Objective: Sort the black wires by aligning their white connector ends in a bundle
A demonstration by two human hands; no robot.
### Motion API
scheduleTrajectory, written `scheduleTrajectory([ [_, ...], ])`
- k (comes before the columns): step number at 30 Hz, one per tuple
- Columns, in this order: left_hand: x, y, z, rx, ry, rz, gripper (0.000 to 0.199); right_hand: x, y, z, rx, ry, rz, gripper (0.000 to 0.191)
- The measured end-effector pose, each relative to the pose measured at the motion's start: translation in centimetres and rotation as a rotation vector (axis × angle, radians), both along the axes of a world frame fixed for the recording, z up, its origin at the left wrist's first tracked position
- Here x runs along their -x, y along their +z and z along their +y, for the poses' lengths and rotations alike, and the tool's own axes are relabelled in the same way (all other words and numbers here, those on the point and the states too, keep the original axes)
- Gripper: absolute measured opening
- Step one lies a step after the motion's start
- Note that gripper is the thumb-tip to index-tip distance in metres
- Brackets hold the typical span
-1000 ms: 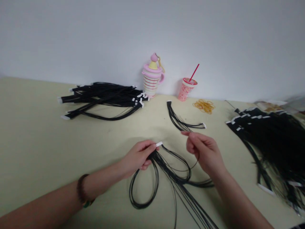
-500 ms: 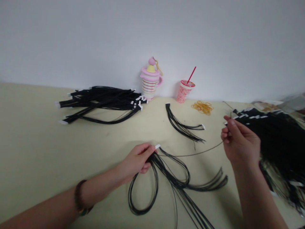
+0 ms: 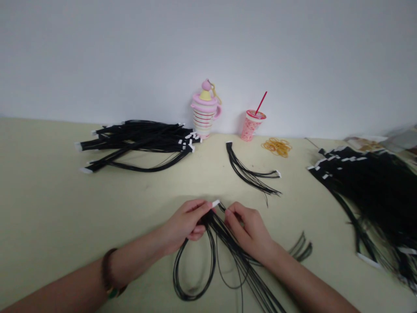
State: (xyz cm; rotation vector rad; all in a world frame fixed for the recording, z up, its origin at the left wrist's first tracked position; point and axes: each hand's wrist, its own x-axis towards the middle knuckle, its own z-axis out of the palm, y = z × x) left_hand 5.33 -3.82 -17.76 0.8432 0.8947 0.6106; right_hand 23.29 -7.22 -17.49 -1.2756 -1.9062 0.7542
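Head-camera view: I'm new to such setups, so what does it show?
A head-worn camera films forward and down: bare-handed work, no machine. The left hand holds a bundle of thin black wires with a flat white end piece. The right hand is at the wires beside that piece; grip unclear. On the pale yellow tabletop lie a black wire pile at left, a larger black wire pile at right, a small black wire bundle and tangled yellow bands. Behind stand a pink-lidded striped cup and a pink patterned cup with red straw.

Workshop, heaped wire bundles (image 3: 374,187), plain worktable (image 3: 65,208)
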Motion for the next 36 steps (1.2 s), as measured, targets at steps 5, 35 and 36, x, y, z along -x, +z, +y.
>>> scheduleTrajectory([
  [5,0.3,-0.1,0.2,-0.006,-0.012,-0.014,0.028,-2.1,1.0,1.1,0.007,-0.015,0.004,0.025],
  [35,0.1,0.7,0.0,-0.007,-0.015,0.028,0.030,-0.1,0.1,-0.3,-0.201,-0.001,0.003,0.016],
  [36,0.1,0.7,0.0,-0.008,-0.016,0.025,0.030,-0.2,0.0,-0.2,-0.196,0.003,-0.001,0.016],
])
